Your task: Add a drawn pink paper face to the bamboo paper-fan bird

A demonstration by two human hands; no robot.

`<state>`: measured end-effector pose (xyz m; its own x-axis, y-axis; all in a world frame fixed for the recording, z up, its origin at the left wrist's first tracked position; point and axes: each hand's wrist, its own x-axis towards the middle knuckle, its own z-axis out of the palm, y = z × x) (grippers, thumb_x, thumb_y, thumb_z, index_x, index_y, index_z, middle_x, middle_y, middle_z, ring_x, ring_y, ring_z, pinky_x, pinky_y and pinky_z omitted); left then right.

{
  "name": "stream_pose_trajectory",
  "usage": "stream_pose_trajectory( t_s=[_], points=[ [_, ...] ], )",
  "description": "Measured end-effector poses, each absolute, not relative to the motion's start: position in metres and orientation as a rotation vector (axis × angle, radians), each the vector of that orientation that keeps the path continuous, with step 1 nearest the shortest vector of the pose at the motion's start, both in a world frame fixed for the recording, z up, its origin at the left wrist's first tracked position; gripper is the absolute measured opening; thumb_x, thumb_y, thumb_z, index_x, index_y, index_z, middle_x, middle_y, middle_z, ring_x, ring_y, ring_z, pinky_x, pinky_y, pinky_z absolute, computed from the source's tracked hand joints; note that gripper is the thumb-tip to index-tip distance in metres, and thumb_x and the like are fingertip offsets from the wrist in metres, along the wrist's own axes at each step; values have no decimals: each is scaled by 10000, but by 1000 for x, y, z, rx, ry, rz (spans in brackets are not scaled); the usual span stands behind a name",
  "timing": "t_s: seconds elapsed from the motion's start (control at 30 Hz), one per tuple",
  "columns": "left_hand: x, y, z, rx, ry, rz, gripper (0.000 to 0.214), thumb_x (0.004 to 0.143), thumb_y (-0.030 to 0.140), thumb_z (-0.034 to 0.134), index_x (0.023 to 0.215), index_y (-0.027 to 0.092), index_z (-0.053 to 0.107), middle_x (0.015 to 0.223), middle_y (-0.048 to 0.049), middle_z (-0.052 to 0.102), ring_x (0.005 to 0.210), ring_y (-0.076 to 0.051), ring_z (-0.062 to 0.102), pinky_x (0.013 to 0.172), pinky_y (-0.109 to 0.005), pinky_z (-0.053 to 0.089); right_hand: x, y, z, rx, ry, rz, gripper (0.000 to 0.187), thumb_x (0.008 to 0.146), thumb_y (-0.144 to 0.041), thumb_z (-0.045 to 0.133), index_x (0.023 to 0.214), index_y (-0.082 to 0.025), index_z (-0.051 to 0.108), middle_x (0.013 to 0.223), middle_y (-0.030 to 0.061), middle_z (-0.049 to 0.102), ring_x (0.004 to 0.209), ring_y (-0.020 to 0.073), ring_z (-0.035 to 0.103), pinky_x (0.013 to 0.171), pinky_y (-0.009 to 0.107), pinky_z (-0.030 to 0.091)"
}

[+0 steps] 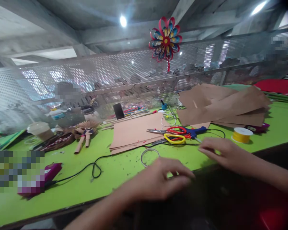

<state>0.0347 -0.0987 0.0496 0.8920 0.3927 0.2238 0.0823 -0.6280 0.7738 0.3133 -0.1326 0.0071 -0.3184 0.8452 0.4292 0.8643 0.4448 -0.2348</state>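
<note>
My left hand [163, 179] is over the front edge of the green table, its thumb and fingertips brought close together in a pinch. Blur hides anything between them. My right hand [220, 151] hovers near the table edge with fingers curled in a similar pinch, and I cannot make out what they hold. Just beyond it lie a blue glue gun [196, 131] and scissors with red and yellow handles [175, 138]. A ring-shaped roll [150, 157] rests beside my left hand. Behind it is a stack of light-brown paper sheets [136, 129].
Large brown sheets [225, 108] are piled at the back right, near a spool of yellow ribbon [242, 135]. On the left are a paper doll [85, 135], a plastic cup [40, 130] and a purple box [53, 171] with a black cable. A mesh panel [105, 76] stands behind the table.
</note>
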Motion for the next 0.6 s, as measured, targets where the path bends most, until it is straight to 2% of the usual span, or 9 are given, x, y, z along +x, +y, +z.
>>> stream_pose_trajectory(
  t_s=[0.1, 0.23, 0.33, 0.43, 0.6],
  points=[
    [18, -39, 58, 2216, 721, 664, 182, 822, 307, 624, 866, 163, 725, 818, -48, 734, 764, -154, 669, 731, -241, 516, 294, -63, 34, -1464, -2290, -6, 275, 929, -333, 464, 925, -195, 703, 872, 91, 707, 806, 210, 635, 742, 310, 467],
    [-6, 25, 28, 2166, 925, 828, 235, 824, 328, 555, 843, 129, 680, 701, -52, 702, 652, -151, 647, 638, -256, 517, 276, -11, 27, -1565, -2352, 21, 206, 830, -320, 611, 958, -194, 712, 878, 86, 716, 845, 224, 640, 743, 282, 455],
    [-23, 43, 5, 2134, 1019, 937, 248, 828, 338, 532, 853, 131, 667, 688, -45, 693, 641, -155, 640, 625, -263, 516, 273, 4, 9, -1642, -2364, 35, 285, 785, -268, 639, 1061, -213, 687, 961, 82, 720, 877, 226, 645, 748, 277, 455],
    [-32, 43, -4, 2127, 1059, 971, 243, 853, 334, 537, 889, 142, 680, 741, -46, 702, 688, -159, 640, 649, -259, 507, 274, 10, -2, -1698, -2332, 16, 415, 785, -236, 607, 1199, -205, 621, 1091, 112, 690, 977, 254, 626, 799, 317, 464],
    [-33, 37, 0, 2205, 1068, 915, 226, 890, 313, 528, 887, 161, 695, 798, -44, 709, 735, -158, 645, 665, -248, 498, 269, 3, 1, -1695, -2247, -84, 447, 818, -201, 553, 1264, -177, 559, 1227, 163, 609, 1145, 302, 532, 937, 441, 429]
  ],
)
